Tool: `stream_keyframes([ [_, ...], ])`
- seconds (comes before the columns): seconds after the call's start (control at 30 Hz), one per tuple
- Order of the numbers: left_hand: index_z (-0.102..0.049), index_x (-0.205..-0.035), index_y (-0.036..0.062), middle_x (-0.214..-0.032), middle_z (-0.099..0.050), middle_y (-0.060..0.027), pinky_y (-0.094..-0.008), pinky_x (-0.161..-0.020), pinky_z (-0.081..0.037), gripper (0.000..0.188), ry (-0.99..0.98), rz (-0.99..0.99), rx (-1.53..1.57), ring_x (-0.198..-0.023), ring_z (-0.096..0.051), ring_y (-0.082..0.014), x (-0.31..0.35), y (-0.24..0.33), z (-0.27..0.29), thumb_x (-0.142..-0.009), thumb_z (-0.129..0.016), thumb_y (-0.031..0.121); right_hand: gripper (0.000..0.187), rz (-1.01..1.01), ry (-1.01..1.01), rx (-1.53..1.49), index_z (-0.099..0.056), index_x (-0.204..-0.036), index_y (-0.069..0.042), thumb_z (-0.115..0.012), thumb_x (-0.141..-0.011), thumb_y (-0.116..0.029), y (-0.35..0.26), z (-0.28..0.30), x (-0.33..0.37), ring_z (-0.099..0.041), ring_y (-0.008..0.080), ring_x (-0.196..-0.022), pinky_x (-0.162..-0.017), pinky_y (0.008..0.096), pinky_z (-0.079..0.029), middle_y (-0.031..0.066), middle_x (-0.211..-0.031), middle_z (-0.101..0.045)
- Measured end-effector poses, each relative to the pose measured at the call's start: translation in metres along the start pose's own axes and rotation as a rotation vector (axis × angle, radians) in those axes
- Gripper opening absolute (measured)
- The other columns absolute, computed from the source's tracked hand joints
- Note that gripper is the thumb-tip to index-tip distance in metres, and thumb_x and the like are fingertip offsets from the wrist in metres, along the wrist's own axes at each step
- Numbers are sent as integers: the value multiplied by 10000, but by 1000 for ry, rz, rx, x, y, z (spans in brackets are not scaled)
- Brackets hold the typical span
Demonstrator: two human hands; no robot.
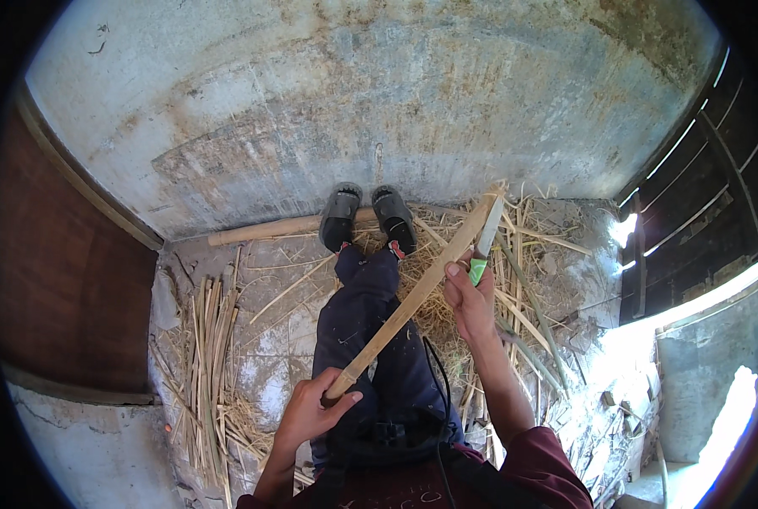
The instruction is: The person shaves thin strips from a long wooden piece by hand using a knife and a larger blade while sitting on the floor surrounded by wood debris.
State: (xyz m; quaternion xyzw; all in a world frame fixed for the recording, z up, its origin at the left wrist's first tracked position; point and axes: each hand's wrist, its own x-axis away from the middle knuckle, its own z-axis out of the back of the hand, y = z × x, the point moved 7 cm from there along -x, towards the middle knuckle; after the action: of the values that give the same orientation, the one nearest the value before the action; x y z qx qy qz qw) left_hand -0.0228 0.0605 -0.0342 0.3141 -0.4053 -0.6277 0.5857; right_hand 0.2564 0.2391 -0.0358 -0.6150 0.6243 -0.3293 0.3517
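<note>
A flat strip of split bamboo (413, 301) slants across my lap, from the lower left up to the right. Its near end sits in my left hand (313, 410), with the fingers wrapped round it. In my right hand (474, 304) is a knife (489, 225) with a green handle, its blade pointing away from me. The blade lies along the right edge of the strip near its far end; whether it cuts into the strip I cannot tell. My right thumb presses toward the strip.
A pile of thin bamboo strips (209, 356) lies on the floor at the left. Shavings (438, 314) and longer stalks (532, 288) are strewn at the right. A pole (269, 231) runs along the foot of the stained wall (379, 110). My shoes (342, 212) rest near it.
</note>
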Motion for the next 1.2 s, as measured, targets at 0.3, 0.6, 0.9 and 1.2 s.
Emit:
stream_keyframes([
  [0.3, -612, -1378, 33, -987, -770, -188, -410, -762, -622, 691, -46, -24, -303, -882, -800, -351, -31, 18, 8, -893, -938, 402, 176, 75, 56, 141, -666, -1103, -21, -793, -989, -67, -17, -20, 21, -492, 34, -615, -566, 224, -376, -11, -825, -655],
  [0.6, -530, -1473, 8, -1099, -743, -216, -436, -852, -615, 679, 160, -248, -146, -1004, -786, -353, -86, 73, -33, -953, -894, 248, 174, 115, 26, 374, -690, -1100, 19, -812, -979, -5, -7, -26, 31, -658, 29, -787, -683, 207, -501, 31, -929, -764],
  [0.9, -598, -1171, 15, -787, -648, -222, -498, -645, -497, 233, 134, -137, -51, -714, -688, -452, -90, 64, -25, -1188, -475, 212, 414, 263, -98, 406, -548, -1384, -10, -740, -1018, -8, -23, -31, 45, -570, 66, -661, -638, 210, -450, 74, -995, -774],
  [1.2, -655, -1167, 12, -694, -464, -39, -360, -622, -407, 369, -81, -95, 294, -623, -453, -147, -80, 56, -34, -1221, -415, 286, 299, 690, -299, 860, -680, -1252, -59, -789, -973, -65, -48, -48, 71, -686, 214, -661, -602, 342, -538, 125, -988, -777],
])
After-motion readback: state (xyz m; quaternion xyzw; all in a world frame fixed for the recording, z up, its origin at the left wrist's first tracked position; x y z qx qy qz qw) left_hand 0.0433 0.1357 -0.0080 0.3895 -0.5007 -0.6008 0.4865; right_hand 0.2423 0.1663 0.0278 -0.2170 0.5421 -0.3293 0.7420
